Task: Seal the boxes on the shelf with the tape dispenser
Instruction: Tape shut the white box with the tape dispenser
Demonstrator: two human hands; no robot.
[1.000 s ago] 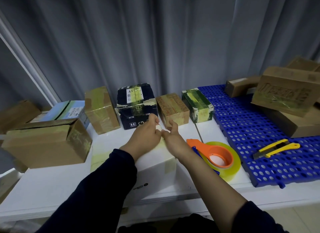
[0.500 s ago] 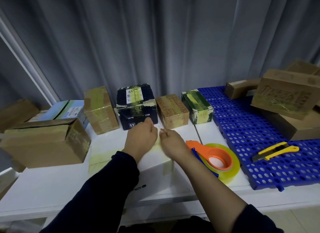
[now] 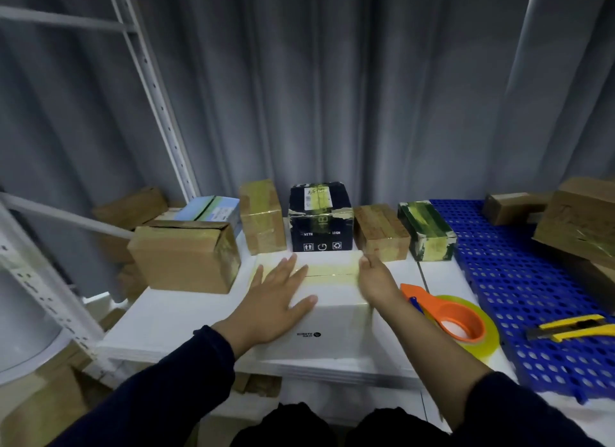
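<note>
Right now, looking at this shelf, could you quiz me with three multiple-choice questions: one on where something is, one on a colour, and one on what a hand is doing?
1. Where does the tape dispenser lie?
A. In a drawer
B. On the white shelf, right of the white box
C. On the floor

2. What colour is the utility knife?
A. Yellow
B. Red
C. Green

3. What is the left hand doing?
A. Gripping the knife
B. Hanging in a fist
C. Lying flat on the white box's top

Answers:
1 B: the orange dispenser rests on the shelf beside the box.
2 A: its body shows yellow against the blue mat.
3 C: its fingers are spread straight across the lid.
</note>
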